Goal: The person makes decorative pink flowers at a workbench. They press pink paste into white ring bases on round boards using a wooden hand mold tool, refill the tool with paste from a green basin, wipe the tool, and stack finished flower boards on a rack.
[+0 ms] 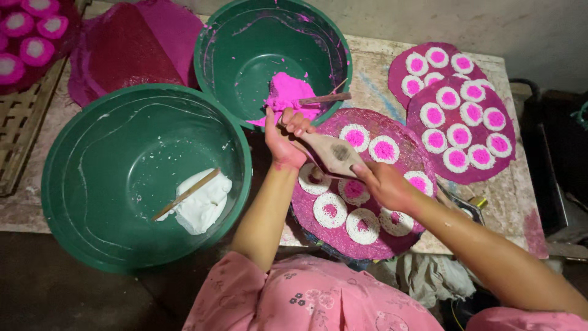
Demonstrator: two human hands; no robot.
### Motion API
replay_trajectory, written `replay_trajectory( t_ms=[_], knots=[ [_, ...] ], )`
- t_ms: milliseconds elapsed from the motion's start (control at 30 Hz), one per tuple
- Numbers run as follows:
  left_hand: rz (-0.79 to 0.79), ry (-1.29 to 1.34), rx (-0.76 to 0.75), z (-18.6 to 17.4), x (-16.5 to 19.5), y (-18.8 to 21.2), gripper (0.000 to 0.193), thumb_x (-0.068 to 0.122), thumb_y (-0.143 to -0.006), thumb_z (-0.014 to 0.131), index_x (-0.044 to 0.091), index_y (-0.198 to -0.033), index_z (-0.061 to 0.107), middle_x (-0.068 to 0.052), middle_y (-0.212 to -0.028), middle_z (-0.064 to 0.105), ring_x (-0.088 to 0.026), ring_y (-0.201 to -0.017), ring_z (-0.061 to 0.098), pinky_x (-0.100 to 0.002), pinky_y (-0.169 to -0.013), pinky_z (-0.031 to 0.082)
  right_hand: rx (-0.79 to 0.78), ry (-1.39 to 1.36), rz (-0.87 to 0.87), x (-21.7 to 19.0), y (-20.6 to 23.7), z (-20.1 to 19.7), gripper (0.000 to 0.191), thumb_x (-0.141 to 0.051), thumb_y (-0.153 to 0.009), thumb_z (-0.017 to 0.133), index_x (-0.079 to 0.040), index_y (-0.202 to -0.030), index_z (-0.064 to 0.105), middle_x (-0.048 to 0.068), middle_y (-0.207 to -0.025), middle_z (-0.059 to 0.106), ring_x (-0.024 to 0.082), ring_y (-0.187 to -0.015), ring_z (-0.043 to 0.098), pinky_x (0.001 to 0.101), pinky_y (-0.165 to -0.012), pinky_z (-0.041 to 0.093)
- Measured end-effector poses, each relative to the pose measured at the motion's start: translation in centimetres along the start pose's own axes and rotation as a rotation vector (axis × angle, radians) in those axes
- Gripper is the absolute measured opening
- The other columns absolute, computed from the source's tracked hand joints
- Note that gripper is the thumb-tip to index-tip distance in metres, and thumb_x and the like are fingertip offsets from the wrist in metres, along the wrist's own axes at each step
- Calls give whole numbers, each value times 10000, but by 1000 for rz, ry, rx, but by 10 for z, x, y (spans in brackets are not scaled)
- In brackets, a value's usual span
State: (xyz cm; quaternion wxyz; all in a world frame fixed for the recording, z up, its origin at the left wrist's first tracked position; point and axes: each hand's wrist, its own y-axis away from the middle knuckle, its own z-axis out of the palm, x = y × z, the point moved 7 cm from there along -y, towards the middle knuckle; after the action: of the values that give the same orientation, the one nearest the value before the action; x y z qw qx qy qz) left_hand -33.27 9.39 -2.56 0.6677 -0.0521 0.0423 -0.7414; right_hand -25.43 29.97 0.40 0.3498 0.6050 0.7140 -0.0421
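Now, hands: our left hand [286, 140] and right hand [384, 182] both grip a tan cone-shaped piping tool [331, 153].
Mat: we note a round pink woven tray [404, 147] bearing lacy white rings.
Nearby: green basin [211, 55] with pink dough [288, 92].

A pink garment is worn by the person. It is seen at the lower edge of the view, over the chest and the shoulders. A small floral pattern is printed on the cloth: little dark flowers and pale outlined blossoms are scattered across it. The sleeves are short and loose, and they end above the elbows, so both forearms are left bare. Soft folds are seen in the fabric near the left sleeve. No ring, watch or bracelet can be made out on the left hand [283, 142] or the right hand [384, 184].
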Motion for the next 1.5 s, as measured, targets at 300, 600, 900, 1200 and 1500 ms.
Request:
replay_trajectory(
  t_ms=[300,600,900,1200,1500],
  knots=[
    [51,-44,93,-12,-2,5,482,585,-1050,425,202,-757,421,67,-628,344,-118,-596,375,-335,-694,387,-10,44,-58,15,-7,6,656,-552,-1018,388,17,-1084,708,184,-683,647,299,-666,675,465,-707,518],
    [-11,-158,103,-1,-8,43,518,616,-1020,391,165,-769,428,27,-664,372,-151,-652,402,-355,-728,396,-131,-242,-117,20,36,27,671,-541,-1048,346,28,-1072,701,113,-799,711,239,-731,645,436,-711,523],
    [-57,47,170,-32,-53,59,499,567,-1058,394,181,-742,418,52,-621,347,-126,-583,374,-322,-679,377,-40,25,96,30,78,18,603,-505,-1026,379,-2,-983,708,170,-661,646,306,-644,653,467,-692,511],
    [-77,38,275,-45,-61,68,501,546,-1040,369,192,-688,396,61,-563,329,-109,-515,338,-299,-582,345,-35,1,134,37,88,25,576,-494,-1017,388,-24,-1142,696,271,-744,684,400,-725,691,489,-721,525],
    [-77,-119,195,-1,-60,77,466,518,-1032,349,155,-748,420,25,-613,347,-144,-579,368,-351,-670,388,-17,-240,32,49,101,39,610,-499,-1043,372,13,-1083,699,164,-666,595,275,-646,553,466,-618,481]
  ],
)
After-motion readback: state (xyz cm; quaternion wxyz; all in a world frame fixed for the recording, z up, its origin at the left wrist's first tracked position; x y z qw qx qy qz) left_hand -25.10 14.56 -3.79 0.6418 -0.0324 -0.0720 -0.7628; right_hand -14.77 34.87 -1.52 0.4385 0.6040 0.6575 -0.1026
